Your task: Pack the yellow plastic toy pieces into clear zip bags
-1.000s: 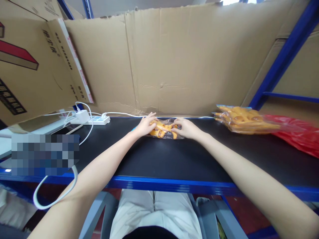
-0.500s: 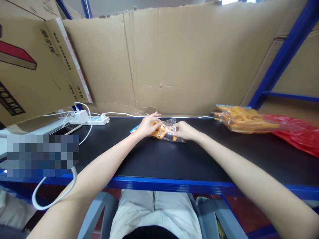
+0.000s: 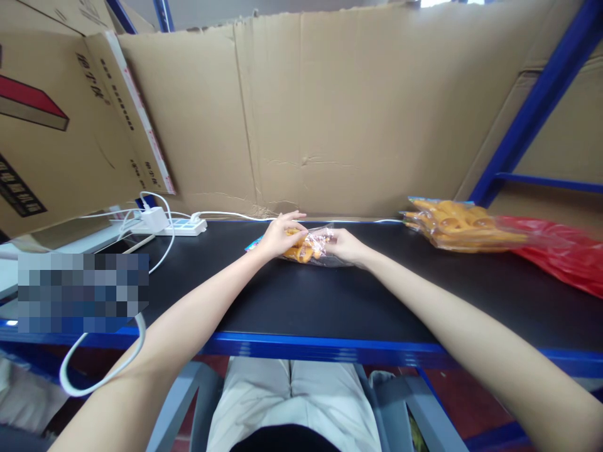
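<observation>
A clear plastic bag (image 3: 339, 258) with orange plastic pieces (image 3: 301, 252) inside lies across the middle of the black tabletop. A blue printed header (image 3: 254, 244) shows at its left end. My left hand (image 3: 282, 235) holds the bag down at the left, the thumb over the orange pieces and the upper fingers stretched out. At the other end, my right hand (image 3: 346, 245) has its fingers closed on the clear film; the fingertips are partly hidden behind or inside the film.
At the right lies a larger bag of orange pieces (image 3: 461, 226) beside red plastic (image 3: 560, 251). A power strip (image 3: 186, 227) with white cables sits at the back left. A cardboard wall (image 3: 353, 113) rises behind; a blue edge (image 3: 325, 348) runs along the front.
My right hand has shifted slightly at the bag's right end, and the film there is more drawn out. The orange pieces sit a little further left. My left hand has barely moved.
</observation>
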Available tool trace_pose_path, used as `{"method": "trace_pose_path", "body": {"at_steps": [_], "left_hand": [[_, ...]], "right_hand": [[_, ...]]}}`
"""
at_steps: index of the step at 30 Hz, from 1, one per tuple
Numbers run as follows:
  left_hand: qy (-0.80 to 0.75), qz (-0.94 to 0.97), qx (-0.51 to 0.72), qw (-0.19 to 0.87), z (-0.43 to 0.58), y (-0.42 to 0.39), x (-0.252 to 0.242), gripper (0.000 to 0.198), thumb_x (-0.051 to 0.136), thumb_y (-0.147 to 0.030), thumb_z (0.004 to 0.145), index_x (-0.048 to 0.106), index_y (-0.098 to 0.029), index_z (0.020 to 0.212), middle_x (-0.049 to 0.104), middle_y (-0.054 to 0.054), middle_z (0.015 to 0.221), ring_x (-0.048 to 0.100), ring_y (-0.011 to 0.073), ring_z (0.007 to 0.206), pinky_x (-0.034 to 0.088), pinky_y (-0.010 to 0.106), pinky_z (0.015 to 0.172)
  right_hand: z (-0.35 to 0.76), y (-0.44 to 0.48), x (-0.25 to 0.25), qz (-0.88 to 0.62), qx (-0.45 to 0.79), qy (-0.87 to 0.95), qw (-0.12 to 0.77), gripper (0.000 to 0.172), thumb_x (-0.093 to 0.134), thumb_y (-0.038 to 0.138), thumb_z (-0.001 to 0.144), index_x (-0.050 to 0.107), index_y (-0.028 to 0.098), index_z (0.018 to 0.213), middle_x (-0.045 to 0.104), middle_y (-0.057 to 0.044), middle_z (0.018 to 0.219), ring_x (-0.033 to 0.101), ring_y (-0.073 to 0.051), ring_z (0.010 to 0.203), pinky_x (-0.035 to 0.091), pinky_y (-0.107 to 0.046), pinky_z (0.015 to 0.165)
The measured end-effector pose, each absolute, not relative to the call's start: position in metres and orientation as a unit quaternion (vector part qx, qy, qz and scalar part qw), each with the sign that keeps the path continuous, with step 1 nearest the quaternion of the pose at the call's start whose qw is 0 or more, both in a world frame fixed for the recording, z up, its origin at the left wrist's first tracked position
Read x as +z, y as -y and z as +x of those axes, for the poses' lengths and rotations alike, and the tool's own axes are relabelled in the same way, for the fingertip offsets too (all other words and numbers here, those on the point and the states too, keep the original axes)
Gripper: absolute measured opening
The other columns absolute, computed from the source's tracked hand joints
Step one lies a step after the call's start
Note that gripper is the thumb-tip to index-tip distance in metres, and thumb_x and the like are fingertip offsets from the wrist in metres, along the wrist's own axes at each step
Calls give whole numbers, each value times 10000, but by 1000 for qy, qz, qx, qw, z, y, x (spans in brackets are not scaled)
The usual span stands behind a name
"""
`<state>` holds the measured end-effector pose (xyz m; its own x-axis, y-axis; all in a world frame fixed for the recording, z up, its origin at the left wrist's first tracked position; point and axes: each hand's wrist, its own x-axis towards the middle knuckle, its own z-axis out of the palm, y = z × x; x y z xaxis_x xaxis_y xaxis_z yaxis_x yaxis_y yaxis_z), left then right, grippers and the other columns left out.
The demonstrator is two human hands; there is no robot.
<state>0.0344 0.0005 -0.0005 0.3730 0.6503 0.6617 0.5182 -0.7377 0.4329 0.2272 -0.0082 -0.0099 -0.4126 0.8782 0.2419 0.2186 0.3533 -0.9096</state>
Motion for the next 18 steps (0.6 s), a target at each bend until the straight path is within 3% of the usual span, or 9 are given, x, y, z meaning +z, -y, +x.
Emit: {"method": "trace_pose_path", "body": {"at_steps": [5, 10, 14, 18], "left_hand": [[-388, 792, 467, 65, 28, -10, -1, 209, 508, -283, 834, 677, -179, 901, 601, 93, 1187, 513, 197, 1156, 314, 423, 1034], [-512, 719, 462, 90, 8, -30, -13, 328, 430, -254, 853, 571, -101, 1106, 560, 147, 1218, 489, 202, 1171, 327, 346, 1022], [-567, 716, 379, 152, -4, -40, -24, 444, 479, -328, 824, 489, -94, 1202, 497, 182, 1286, 444, 258, 1215, 322, 378, 1018], [-554, 727, 373, 160, -6, -46, -29, 465, 483, -352, 806, 483, -110, 1202, 481, 172, 1308, 434, 256, 1223, 314, 371, 1021]], "right_hand": [[227, 11, -8, -392, 475, 681, 396, 224, 647, 150, 668, 640, 146, 892, 657, -73, 999, 626, -145, 816, 529, -292, 761], [229, 14, -1, -424, 432, 703, 374, 249, 632, 144, 700, 614, 159, 948, 621, -89, 1085, 623, -124, 757, 528, -212, 591], [231, 12, 2, -488, 358, 703, 373, 155, 580, 152, 760, 559, 147, 913, 644, -47, 748, 569, -78, 539, 449, -164, 443], [234, 15, 6, -549, 327, 685, 351, 105, 573, 232, 790, 518, 150, 753, 500, 36, 444, 432, -53, 346, 326, -156, 335]]}}
